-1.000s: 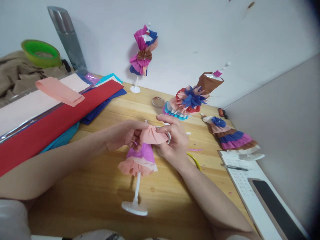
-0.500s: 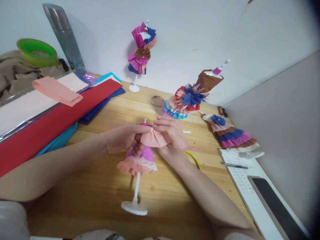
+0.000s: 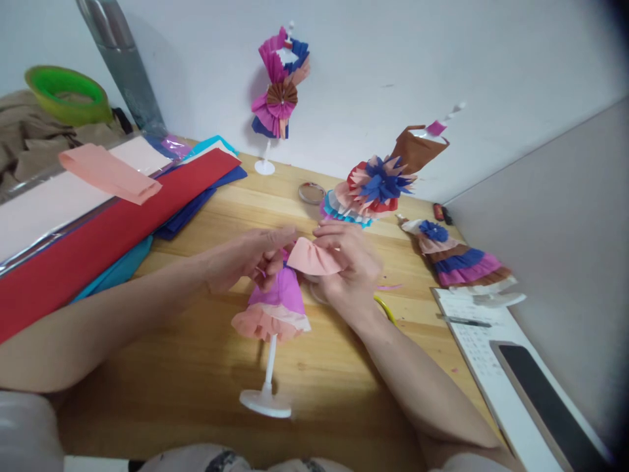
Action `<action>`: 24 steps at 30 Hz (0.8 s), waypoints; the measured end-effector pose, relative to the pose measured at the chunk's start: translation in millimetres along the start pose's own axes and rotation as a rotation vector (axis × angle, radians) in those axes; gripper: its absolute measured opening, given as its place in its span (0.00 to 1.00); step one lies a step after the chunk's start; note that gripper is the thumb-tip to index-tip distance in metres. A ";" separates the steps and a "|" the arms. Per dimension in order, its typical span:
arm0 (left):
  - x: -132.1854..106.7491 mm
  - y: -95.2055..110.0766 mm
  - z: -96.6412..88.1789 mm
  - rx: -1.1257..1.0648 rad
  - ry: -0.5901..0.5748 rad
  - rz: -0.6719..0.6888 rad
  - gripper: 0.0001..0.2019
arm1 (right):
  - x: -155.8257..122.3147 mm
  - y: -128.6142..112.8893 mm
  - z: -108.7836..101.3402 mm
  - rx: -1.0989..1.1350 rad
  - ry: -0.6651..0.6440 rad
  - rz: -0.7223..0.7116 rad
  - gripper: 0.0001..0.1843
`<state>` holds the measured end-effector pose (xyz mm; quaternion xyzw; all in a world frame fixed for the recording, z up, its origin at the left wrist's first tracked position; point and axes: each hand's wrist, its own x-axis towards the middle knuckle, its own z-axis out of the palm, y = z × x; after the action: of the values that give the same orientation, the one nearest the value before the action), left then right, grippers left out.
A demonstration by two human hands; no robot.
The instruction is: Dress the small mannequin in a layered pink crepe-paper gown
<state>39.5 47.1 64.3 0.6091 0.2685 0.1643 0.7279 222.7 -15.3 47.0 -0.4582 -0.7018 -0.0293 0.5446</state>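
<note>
A small white mannequin stand rises from the wooden table, wearing a purple paper dress with a peach ruffled hem. My left hand is closed around the top of the dress. My right hand pinches a pleated peach paper piece and holds it against the dress's upper part. Both hands are slightly blurred.
Red, pink, blue and teal crepe sheets lie at the left with a folded peach strip. Finished paper dresses: one by the wall, one mid-right, one lying flat. A tape roll, a notepad with pen and a phone are at the right.
The peach piece and my right hand have shifted slightly right and up. The purple bodice beneath shows more. The view tilted a little.
</note>
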 end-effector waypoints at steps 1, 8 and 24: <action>-3.8 6.1 -0.7 0.056 -0.008 0.034 0.24 | 1.8 0.1 -2.5 0.036 0.007 0.083 0.04; -37.0 18.1 33.1 1.199 -0.152 0.417 0.09 | 11.4 -1.9 -14.6 0.444 0.034 0.663 0.05; -21.2 -20.7 33.0 1.463 -0.070 0.909 0.06 | -62.8 -58.0 -60.1 0.256 -0.180 0.491 0.09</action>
<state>40.2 4.5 51.9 0.9780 0.0142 0.2066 0.0238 227.1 -119.7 48.3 -0.5427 -0.6134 0.2332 0.5242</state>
